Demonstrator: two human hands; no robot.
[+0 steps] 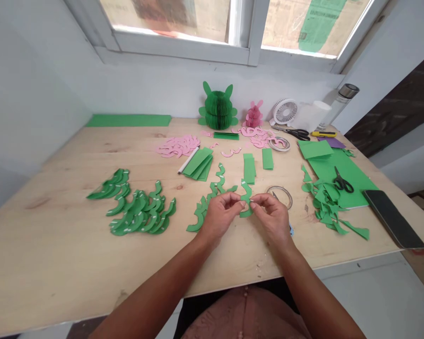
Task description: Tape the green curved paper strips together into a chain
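Between my fingertips is a wavy green paper cutout [246,189] with small white patches on it. My left hand [221,214] pinches its left edge, and my right hand [273,217] pinches the right edge. Just left of my left hand lies a loose group of similar green cutouts [198,216], partly covered by that hand. Farther left is a larger pile of green scalloped cutouts [141,214], many with white patches. A roll of tape [285,192] lies beyond my right hand, and a small blue object [291,230] is mostly hidden beside it.
Green scraps [327,202], scissors [343,181] and a phone [394,219] lie on the right. Behind are folded green papers [199,165], a white pen [188,160], pink cutouts [178,146], a green paper figure [218,109], a pink one [254,115] and a small fan [285,111].
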